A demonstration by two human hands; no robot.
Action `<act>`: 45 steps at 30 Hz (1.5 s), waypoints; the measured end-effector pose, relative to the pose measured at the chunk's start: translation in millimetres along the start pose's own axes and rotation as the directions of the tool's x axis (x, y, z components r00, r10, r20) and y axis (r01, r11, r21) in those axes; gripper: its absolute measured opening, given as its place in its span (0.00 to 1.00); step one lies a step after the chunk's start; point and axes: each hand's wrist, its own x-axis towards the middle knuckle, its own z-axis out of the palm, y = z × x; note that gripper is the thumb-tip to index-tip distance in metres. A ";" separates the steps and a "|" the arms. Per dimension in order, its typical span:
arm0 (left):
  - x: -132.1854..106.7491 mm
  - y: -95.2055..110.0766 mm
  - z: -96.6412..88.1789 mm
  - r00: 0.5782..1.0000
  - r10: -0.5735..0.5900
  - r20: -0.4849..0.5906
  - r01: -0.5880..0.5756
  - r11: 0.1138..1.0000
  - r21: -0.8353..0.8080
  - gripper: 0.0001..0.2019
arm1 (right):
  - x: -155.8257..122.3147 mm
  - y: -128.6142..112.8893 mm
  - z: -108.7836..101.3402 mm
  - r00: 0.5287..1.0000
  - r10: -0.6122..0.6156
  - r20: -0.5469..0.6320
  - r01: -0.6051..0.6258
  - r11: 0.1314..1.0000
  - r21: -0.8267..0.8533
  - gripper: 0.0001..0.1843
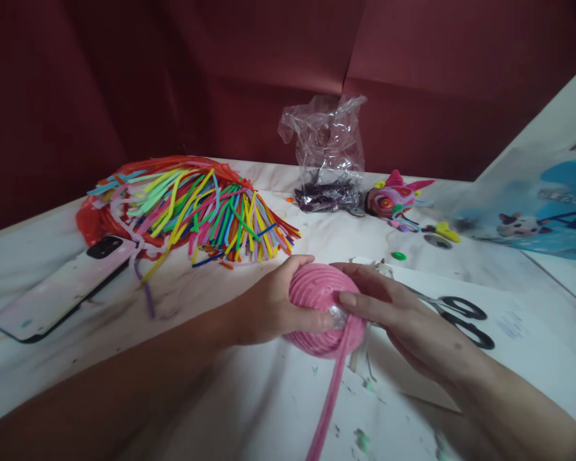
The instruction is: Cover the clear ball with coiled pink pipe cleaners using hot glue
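Note:
A round pink ball (317, 288), wrapped in coils of fuzzy pipe cleaner, is held over the white tabletop between both hands. On its left side my left hand (271, 304) is closed, the thumb lying across the front near a small shiny silvery patch. From the right, my right hand (388, 304) grips it, with fingertips pressed close to that patch. A pink pipe cleaner strand (333, 400) runs from the ball toward the near edge of the view. Black-handled scissors (461, 314) lie just beyond my right hand, their blades partly hidden.
Many colored pipe cleaners (211, 214) spill from a red plastic bag (89, 221) at left, beside a phone (67, 288). At the back stand a clear bag (329, 153) with dark contents and a colorful pipe cleaner figure (391, 198). A blue printed package (547, 205) sits right.

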 end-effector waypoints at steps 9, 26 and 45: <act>-2.3 1.8 1.7 1.000 -0.008 0.006 0.008 1.000 -0.027 0.45 | 2.0 0.6 4.5 1.000 -0.018 -0.013 0.019 0.999 0.046 0.24; -1.0 -1.8 8.2 0.994 0.023 -0.109 -0.036 0.993 -0.113 0.37 | 4.5 9.8 -1.9 0.997 -0.083 -0.007 0.083 0.995 0.061 0.27; -5.4 -12.2 20.7 0.983 0.068 -0.171 -0.081 0.994 -0.068 0.31 | 8.6 5.6 -5.3 0.998 -0.047 0.052 0.042 0.994 0.099 0.23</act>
